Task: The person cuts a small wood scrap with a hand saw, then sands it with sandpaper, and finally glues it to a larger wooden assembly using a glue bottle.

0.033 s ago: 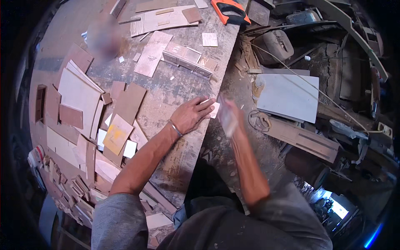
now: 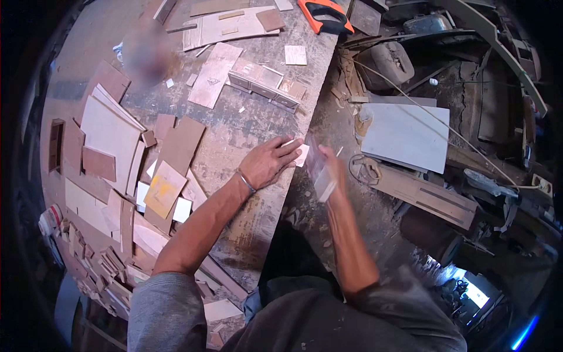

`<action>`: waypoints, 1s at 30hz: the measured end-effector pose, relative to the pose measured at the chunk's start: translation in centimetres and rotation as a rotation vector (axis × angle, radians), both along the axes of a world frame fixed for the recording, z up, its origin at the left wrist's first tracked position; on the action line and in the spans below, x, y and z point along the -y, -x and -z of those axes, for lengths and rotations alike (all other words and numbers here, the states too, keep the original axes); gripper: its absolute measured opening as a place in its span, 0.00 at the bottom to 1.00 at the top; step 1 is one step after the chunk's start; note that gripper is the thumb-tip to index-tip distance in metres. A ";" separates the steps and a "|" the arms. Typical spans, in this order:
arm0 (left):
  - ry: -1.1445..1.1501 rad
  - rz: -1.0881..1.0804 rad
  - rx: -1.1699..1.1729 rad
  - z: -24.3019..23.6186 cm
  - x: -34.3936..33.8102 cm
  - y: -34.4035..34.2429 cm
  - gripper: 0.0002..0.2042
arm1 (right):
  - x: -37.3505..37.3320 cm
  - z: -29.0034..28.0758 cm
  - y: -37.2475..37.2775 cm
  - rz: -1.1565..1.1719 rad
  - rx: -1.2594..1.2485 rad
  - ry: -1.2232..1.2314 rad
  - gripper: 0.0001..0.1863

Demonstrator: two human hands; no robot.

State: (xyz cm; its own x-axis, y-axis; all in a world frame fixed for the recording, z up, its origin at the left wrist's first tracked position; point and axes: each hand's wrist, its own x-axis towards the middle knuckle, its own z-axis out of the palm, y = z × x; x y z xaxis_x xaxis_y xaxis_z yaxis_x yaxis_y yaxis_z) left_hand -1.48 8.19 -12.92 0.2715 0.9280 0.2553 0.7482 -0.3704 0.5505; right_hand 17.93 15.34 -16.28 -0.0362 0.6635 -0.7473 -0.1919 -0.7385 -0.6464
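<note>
My left hand (image 2: 271,159) lies over a small pale flat piece (image 2: 302,155), its fingers holding it down at the table's right edge. One end of the piece sticks out past the fingertips. Just right of that edge, my right hand (image 2: 333,170) is closed around a pale flat block (image 2: 324,183), smeared by motion. The block's upper end is close to the exposed end of the small piece; whether they touch, I cannot tell.
Farther up the worktable (image 2: 234,234) lies a small wooden box frame (image 2: 267,85). An orange-handled saw (image 2: 325,16) rests at the far edge. Board offcuts (image 2: 167,189) pile up at left. Beyond the right edge are a white panel (image 2: 404,136) and a wooden-handled saw (image 2: 368,170).
My right hand and the block look slightly shifted, the block's lower end showing more plainly. My left hand and the small piece stay in place.
</note>
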 end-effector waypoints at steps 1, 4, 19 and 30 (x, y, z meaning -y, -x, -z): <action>0.014 0.012 0.009 -0.5 0.0 0.1 0.16 | -0.2 -0.3 0.2 0.012 0.009 0.014 0.20; 0.000 0.013 -0.022 -0.3 -0.6 0.6 0.17 | -2.7 -1.4 1.3 -0.126 0.121 0.056 0.18; 0.041 0.039 -0.037 -0.7 -0.2 1.0 0.18 | 5.8 -4.9 1.1 -0.227 0.305 -0.228 0.22; 0.101 0.040 -0.008 -1.9 -0.7 -0.1 0.18 | 3.0 -0.7 1.3 -0.241 0.233 -0.832 0.25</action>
State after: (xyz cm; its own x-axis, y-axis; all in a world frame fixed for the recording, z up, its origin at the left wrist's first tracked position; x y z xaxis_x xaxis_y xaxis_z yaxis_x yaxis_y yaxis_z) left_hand -1.37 8.87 -11.05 0.3102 0.9373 0.1586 0.7383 -0.3427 0.5809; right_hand 16.58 12.38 -15.57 -0.1522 0.9878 -0.0339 0.1114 -0.0170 -0.9936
